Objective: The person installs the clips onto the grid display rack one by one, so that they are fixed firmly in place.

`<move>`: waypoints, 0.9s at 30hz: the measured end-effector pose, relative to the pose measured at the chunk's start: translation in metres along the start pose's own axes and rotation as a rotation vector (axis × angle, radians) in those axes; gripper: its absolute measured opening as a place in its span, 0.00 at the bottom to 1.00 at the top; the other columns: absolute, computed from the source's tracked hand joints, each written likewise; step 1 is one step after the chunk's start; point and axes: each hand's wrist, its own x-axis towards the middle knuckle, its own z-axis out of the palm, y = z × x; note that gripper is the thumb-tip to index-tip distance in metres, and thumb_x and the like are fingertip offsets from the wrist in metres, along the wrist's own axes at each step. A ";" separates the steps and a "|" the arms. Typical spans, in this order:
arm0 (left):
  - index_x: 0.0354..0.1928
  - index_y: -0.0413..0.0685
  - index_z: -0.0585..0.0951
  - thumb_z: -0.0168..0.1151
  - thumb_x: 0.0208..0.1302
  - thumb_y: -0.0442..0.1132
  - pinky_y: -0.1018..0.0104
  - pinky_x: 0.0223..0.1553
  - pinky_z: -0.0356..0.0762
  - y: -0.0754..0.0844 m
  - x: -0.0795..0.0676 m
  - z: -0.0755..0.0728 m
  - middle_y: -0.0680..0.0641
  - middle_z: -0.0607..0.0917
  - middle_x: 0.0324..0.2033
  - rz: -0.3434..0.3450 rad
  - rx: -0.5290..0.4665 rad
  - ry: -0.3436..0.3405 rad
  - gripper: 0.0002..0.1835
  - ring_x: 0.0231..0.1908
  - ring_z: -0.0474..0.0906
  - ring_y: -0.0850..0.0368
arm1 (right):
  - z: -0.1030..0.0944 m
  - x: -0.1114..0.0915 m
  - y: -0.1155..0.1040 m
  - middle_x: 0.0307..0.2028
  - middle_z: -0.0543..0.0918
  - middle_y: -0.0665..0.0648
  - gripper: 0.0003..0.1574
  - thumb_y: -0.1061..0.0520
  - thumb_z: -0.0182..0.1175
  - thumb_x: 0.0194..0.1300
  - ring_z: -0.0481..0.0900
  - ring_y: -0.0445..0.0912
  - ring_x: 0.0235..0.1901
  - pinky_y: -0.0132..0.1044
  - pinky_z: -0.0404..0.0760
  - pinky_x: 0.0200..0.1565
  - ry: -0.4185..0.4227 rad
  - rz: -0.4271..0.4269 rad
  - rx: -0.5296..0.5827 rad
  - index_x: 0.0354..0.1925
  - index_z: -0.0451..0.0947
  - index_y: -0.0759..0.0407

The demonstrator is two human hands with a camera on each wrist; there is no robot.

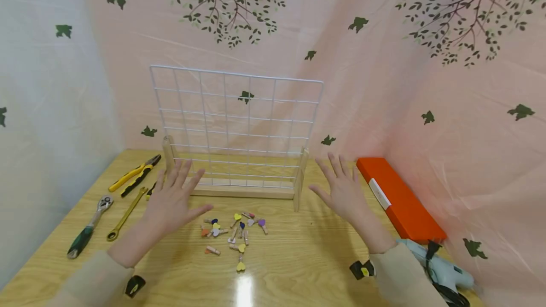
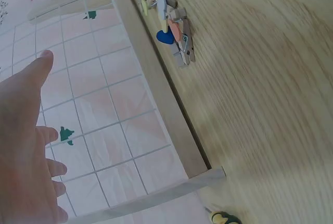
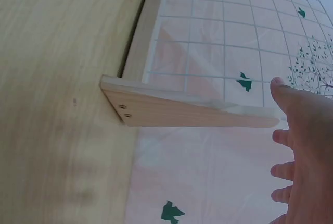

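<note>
Both hands are raised over the table with fingers spread, and neither holds anything. In the head view the left hand [image 1: 172, 203] overlaps the left end of a white wire grid rack [image 1: 239, 127] in a wooden stand [image 1: 243, 192]. The right hand [image 1: 342, 191] is just right of the stand's right foot [image 1: 300, 179]. Between the hands and nearer the front lies a loose cluster of small wooden clothespins [image 1: 241, 248] with coloured heart tops. The left wrist view shows some of these clothespins [image 2: 179, 39] close by the stand's base.
At the left lie yellow-and-black pliers [image 1: 130, 176], a gold wrench [image 1: 128, 213] and a green-handled ratchet [image 1: 87, 233]. An orange box [image 1: 401, 198] sits along the right edge. Nearer the front is a pale blue glue gun [image 1: 452, 269] with a black cord. A printed cloth [image 1: 341, 70] hangs behind.
</note>
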 end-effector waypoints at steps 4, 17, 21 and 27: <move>0.69 0.57 0.47 0.40 0.50 0.75 0.41 0.63 0.30 -0.003 -0.001 0.002 0.41 0.39 0.68 0.054 0.003 -0.013 0.49 0.67 0.31 0.43 | -0.004 0.017 0.000 0.69 0.41 0.57 0.47 0.30 0.46 0.58 0.35 0.57 0.67 0.67 0.43 0.58 0.026 -0.015 0.008 0.68 0.43 0.42; 0.67 0.50 0.54 0.58 0.38 0.71 0.38 0.60 0.44 -0.007 -0.019 0.047 0.38 0.50 0.67 0.196 -0.220 -0.213 0.56 0.65 0.42 0.37 | 0.019 0.062 0.003 0.69 0.34 0.48 0.51 0.36 0.52 0.59 0.38 0.52 0.68 0.59 0.52 0.61 -0.010 -0.026 0.468 0.69 0.34 0.44; 0.66 0.48 0.58 0.63 0.38 0.65 0.39 0.59 0.52 -0.008 -0.021 0.057 0.38 0.57 0.65 0.234 -0.364 -0.261 0.53 0.63 0.50 0.36 | 0.033 0.067 0.007 0.69 0.44 0.51 0.46 0.45 0.54 0.61 0.50 0.54 0.66 0.55 0.61 0.58 0.029 -0.035 0.750 0.69 0.39 0.43; 0.50 0.48 0.75 0.69 0.40 0.50 0.54 0.51 0.71 -0.009 -0.018 0.063 0.48 0.75 0.50 0.312 -0.476 -0.184 0.31 0.51 0.70 0.51 | 0.024 0.067 0.001 0.61 0.64 0.60 0.32 0.60 0.55 0.61 0.68 0.58 0.55 0.53 0.73 0.48 0.108 -0.082 0.976 0.63 0.58 0.58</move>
